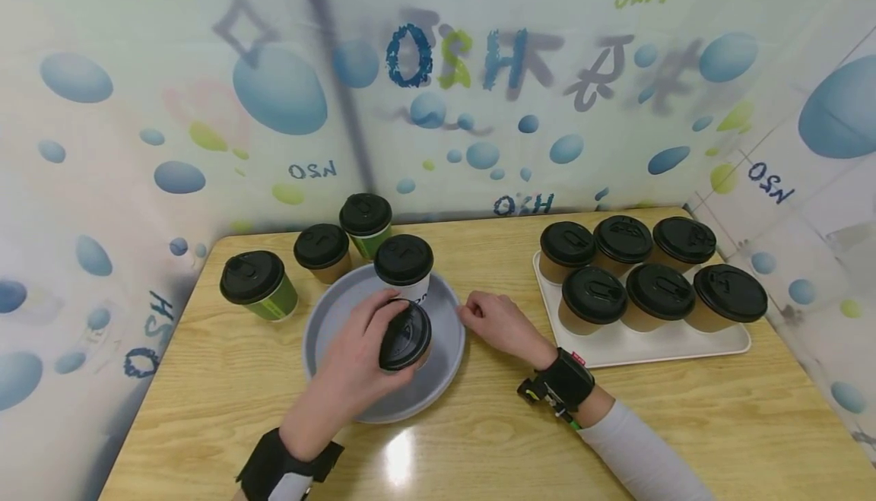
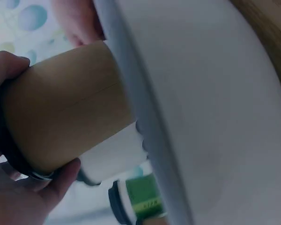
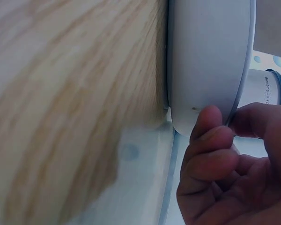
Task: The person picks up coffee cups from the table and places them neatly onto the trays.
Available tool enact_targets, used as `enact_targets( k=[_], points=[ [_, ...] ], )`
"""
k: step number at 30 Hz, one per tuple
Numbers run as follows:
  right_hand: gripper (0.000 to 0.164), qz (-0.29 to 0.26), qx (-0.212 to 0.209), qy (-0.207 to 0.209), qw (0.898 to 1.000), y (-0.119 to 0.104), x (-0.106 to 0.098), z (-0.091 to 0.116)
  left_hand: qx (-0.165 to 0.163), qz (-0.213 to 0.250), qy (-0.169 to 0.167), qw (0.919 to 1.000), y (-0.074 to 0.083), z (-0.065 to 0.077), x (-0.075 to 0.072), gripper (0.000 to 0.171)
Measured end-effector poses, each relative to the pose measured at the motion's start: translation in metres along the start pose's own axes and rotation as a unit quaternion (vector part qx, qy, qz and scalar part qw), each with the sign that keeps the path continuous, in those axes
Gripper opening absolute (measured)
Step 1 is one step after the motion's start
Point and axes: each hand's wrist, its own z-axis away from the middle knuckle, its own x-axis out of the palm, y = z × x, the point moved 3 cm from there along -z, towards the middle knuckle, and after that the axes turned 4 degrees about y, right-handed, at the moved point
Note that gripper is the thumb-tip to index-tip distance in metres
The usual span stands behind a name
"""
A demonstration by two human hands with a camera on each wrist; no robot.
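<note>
My left hand point(image 1: 356, 364) grips a brown paper cup point(image 2: 68, 105) with a black lid, thumb and fingers around its lid end. The cup is over the round grey tray point(image 1: 448, 349), and its base is hidden behind the tray's rim in the left wrist view. Just behind it, a white cup point(image 1: 412, 290) with a black lid stands on the tray. My right hand point(image 1: 503, 325) pinches the tray's right rim, thumb inside and curled fingers against the outer wall point(image 3: 208, 56).
Left of and behind the tray stand a green cup point(image 1: 274, 299), a brown cup point(image 1: 333, 267) and another green cup point(image 1: 372, 242), all black-lidded. A white rectangular tray point(image 1: 657, 345) at the right carries several lidded brown cups point(image 1: 580, 318). A patterned curtain point(image 1: 438, 159) borders the wooden table point(image 1: 520, 440).
</note>
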Motion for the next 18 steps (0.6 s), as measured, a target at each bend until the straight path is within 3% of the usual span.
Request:
enact_targets(
  k=[8,13,18],
  points=[
    [0.022,-0.002,-0.002,-0.003,1.000,0.000,0.000,0.000,-0.027,0.033,-0.056,0.9975,0.003,-0.006,0.019,0.084],
    [0.021,0.000,-0.001,-0.003,1.000,0.001,0.000,-0.001,-0.009,0.034,-0.070,0.9969,0.004,-0.009,0.025,0.082],
    [0.022,0.003,0.002,-0.003,1.000,0.001,-0.001,-0.001,0.016,0.008,-0.064,0.9978,0.004,-0.013,0.029,0.077]
  ],
)
